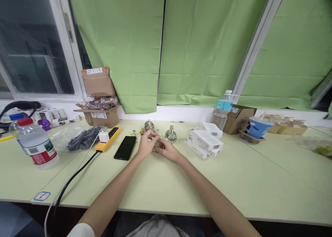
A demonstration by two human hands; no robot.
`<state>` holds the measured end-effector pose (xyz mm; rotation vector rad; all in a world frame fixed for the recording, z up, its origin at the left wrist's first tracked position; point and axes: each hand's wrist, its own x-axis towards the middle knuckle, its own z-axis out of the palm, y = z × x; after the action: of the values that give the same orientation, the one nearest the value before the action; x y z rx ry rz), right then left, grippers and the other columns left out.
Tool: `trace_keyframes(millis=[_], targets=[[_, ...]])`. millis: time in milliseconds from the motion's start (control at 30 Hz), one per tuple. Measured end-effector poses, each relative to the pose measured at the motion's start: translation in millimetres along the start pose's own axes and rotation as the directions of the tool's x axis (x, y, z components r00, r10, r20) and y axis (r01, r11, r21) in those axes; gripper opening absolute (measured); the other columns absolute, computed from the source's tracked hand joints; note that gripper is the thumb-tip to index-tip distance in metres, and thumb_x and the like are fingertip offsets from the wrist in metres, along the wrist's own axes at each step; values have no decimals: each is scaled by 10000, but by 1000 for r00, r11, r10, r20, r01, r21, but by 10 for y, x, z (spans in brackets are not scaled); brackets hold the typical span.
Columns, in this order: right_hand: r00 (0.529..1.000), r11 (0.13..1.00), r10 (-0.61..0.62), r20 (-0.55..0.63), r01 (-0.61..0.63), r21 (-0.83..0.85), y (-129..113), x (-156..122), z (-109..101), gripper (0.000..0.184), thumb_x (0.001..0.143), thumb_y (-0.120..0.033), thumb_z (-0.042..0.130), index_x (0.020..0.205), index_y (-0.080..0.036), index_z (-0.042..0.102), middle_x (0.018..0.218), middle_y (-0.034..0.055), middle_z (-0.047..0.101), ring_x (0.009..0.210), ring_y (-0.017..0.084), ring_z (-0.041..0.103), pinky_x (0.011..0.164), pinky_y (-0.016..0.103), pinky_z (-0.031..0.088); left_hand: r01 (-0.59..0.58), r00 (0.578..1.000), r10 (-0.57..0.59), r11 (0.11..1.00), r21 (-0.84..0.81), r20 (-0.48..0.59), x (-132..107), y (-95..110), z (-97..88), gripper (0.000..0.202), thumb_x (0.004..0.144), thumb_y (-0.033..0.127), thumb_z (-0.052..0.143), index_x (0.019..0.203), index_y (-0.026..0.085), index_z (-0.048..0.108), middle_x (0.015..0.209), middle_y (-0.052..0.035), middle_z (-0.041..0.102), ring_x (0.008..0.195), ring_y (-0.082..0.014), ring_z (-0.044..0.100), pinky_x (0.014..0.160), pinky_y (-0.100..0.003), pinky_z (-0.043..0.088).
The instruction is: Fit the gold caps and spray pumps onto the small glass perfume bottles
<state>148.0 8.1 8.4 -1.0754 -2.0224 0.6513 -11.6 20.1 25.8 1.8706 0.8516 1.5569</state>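
Observation:
My left hand [145, 144] and my right hand [168, 150] meet at the middle of the pale green table [233, 181]. Both are closed around a small glass bottle [157, 143] with gold-coloured parts, held between the fingertips just above the tabletop. Another small glass bottle [149, 125] stands just behind my hands, and a third, round one [171, 135] stands to their right. Tiny gold caps [134, 132] lie to the left of the bottles. A black phone [125, 147] lies flat just left of my left hand.
A yellow power strip [108, 138] with a white charger and cable lies left of the phone. White boxes [204, 140] are stacked at right. Water bottles stand at far left [36, 143] and at the back right [222, 109]. Cardboard boxes [100, 98] sit by the window.

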Motion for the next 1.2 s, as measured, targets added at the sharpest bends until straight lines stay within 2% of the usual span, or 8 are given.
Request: trace_keyframes(millis=[267, 433, 567, 767, 867, 1000, 1200], targets=[[1000, 1000, 4, -19, -4, -2, 39, 11, 13, 429, 783, -418, 681, 1145, -196, 620, 757, -23, 577, 621, 132, 462, 579, 251, 347, -61, 997, 56, 994, 95, 57, 11, -62, -39, 182, 836, 345, 618, 764, 188, 564, 822, -18, 664, 823, -163, 618, 764, -293, 477], [1000, 1000, 0, -8, 0, 15, -11, -2, 6, 454, 783, -418, 676, 1168, -185, 614, 801, -9, 602, 643, 136, 478, 587, 251, 359, -92, 994, 85, 990, 105, 70, 11, -95, -31, 191, 850, 345, 599, 763, 187, 535, 822, -13, 649, 810, -158, 610, 758, -291, 473], [1000, 1000, 7, 20, -7, 9, -28, 2, -47, 387, 778, -437, 676, 1060, -175, 650, 769, -13, 600, 653, 141, 485, 606, 256, 369, -146, 987, 132, 977, 158, 95, -14, -51, -49, 173, 895, 337, 536, 803, 190, 552, 852, -25, 646, 849, -166, 613, 770, -297, 471], [993, 992, 106, 58, -102, -75, 49, 0, -275, 352, 715, -486, 713, 820, -159, 638, 693, -13, 575, 643, 148, 486, 613, 264, 373, -299, 954, 280, 904, 305, 104, -63, -2, -83, 138, 926, 303, 497, 979, 202, 575, 1034, -80, 621, 1039, -201, 562, 870, -329, 456], [987, 982, 152, 45, -146, -123, 89, -23, -391, 372, 693, -506, 725, 766, -156, 624, 654, -17, 544, 608, 142, 469, 572, 260, 339, -301, 954, 279, 883, 361, 112, -59, -49, -101, 134, 938, 277, 468, 984, 202, 569, 1010, -75, 617, 1012, -194, 566, 869, -324, 457], [976, 934, 214, -32, -215, -285, 140, -32, -483, 374, 668, -513, 738, 724, -163, 616, 613, -26, 503, 570, 131, 438, 532, 255, 280, -270, 963, 246, 861, 430, 113, -43, -123, -139, 137, 942, 263, 452, 951, 202, 575, 957, -61, 615, 933, -178, 577, 834, -305, 459], [953, 838, 277, -123, -302, -455, 197, -34, -584, 342, 640, -489, 757, 688, -184, 612, 619, -10, 545, 591, 143, 474, 534, 245, 269, -240, 971, 206, 842, 484, 122, -45, -158, -166, 130, 936, 260, 459, 928, 205, 577, 951, -47, 611, 872, -160, 578, 794, -285, 458]])
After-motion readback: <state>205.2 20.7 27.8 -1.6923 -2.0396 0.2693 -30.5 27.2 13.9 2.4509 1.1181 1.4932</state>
